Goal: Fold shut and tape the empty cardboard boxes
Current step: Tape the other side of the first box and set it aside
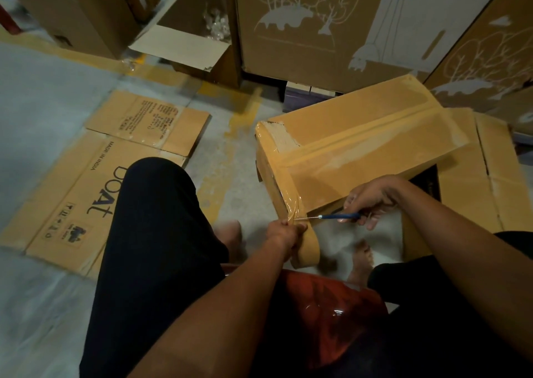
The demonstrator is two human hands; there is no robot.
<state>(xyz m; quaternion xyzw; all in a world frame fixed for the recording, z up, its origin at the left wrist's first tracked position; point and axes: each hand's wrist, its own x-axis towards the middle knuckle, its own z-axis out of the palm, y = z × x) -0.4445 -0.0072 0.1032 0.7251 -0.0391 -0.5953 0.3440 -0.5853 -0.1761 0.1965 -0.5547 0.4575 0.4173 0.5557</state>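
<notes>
- The taped cardboard box (354, 144) lies on the floor; a tape strip (292, 209) runs off its near corner.
- The left hand (284, 233) pinches the tape roll (305, 248) just below that corner, pulling the strip taut.
- The right hand (372, 201) grips a blue-handled cutter (340, 217) right of the strip, blade lying crosswise against it.

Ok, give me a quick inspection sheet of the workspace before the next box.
Surface: grey concrete floor with worn yellow paint marks.
Job's things: cardboard box, flaps shut, tape along its top seam and down the near end; tape roll; blue-handled cutter, blade at the stretched tape.
Clutter: flattened cartons on the floor; an open box behind.
Grippers: left hand holds the tape roll; right hand grips the cutter.
Cables: nothing seen.
Surroundings: tall printed cartons stacked behind.
</notes>
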